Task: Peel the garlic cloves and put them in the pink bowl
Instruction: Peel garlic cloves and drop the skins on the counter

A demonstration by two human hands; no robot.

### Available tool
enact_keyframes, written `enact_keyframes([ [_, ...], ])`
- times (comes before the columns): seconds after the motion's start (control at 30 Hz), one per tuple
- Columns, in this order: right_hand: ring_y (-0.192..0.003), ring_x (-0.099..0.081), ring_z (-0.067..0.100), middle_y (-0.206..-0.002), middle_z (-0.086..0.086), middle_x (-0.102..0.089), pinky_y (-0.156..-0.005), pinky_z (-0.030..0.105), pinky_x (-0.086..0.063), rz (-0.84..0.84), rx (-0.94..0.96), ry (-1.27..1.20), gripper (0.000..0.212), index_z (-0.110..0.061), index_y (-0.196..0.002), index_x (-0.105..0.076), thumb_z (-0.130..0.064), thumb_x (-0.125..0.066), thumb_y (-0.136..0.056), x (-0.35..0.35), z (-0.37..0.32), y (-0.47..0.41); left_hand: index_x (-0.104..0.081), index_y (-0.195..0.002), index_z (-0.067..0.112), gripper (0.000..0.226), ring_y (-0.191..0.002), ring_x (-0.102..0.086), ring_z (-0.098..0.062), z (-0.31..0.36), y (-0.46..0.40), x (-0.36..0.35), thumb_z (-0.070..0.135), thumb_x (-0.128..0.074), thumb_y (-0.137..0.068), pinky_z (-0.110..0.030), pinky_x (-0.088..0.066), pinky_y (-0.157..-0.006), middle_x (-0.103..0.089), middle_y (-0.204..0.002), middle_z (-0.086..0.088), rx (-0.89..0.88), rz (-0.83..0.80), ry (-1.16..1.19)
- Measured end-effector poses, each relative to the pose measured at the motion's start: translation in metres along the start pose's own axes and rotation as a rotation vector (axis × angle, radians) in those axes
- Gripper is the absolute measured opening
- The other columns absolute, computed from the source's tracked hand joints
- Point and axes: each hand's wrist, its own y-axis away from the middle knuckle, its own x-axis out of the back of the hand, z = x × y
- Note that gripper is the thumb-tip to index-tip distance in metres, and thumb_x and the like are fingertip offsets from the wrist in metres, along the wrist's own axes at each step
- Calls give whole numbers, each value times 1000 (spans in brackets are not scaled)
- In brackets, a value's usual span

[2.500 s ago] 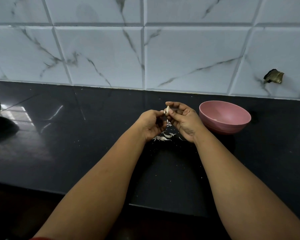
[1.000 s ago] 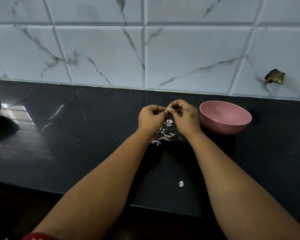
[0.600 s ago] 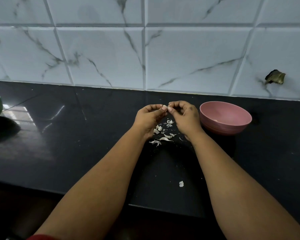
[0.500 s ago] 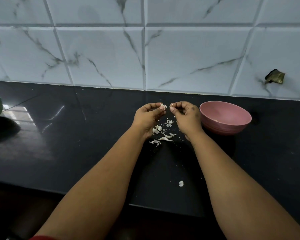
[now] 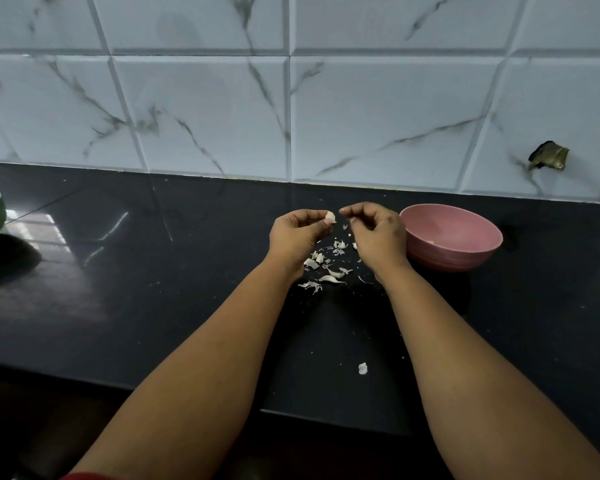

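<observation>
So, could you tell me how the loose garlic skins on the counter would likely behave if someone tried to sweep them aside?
The garlic skins look thin and curled, so they are probably very light and floppy. Being scattered in small flakes on the glossy black counter, they would likely slide easily but scatter rather than move together, and some may cling to the fingers.

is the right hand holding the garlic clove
No, the garlic clove is pinched at the left hand fingertips; the right hand is apart from it.

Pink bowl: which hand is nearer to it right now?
Right. The right hand hangs just beside the pink bowl, at its left rim; the left hand, pinching the garlic clove, is farther left.
</observation>
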Motion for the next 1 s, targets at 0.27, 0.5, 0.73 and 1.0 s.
enact_keyframes([
  [0.27, -76, -70, 12, -85, 4, -73, -77, 26, -57, -163, -38, -200, 16, -17, -89, -70, -1, -69, -86, -2, -4, 5, -70, -82, 3, 8, -70, -71, -18, 0, 2, 1, -4, -72, -84, -24, -57, -70, -72, -73, -11, -71, -6, -106],
  [0.5, -83, -68, 16, -89, 8, -73, -81, 29, -58, -191, -77, -259, 15, -18, -84, -69, -3, -73, -83, 3, -6, 6, -63, -85, 4, 9, -62, -69, -13, 5, 2, 6, -3, -68, -88, -22, -58, -65, -65, -69, -7, -86, -110, -216],
  [0.73, -80, -67, 7, -85, -4, -71, -77, 20, -55, -247, -109, -243, 15, -17, -81, -69, -3, -76, -80, 3, -5, 6, -58, -87, 4, 10, -61, -69, -16, 8, -2, 15, -3, -64, -91, -23, -59, -66, -65, -77, -12, -48, -217, -288],
  [1.0, -80, -68, 8, -86, 2, -71, -73, 17, -53, -274, -151, -300, 11, -9, -86, -69, 1, -73, -82, 3, -2, 6, -58, -88, 5, 11, -63, -69, -14, 7, -5, 16, -6, -62, -90, -23, -58, -68, -63, -77, -10, -19, -243, -260],
])
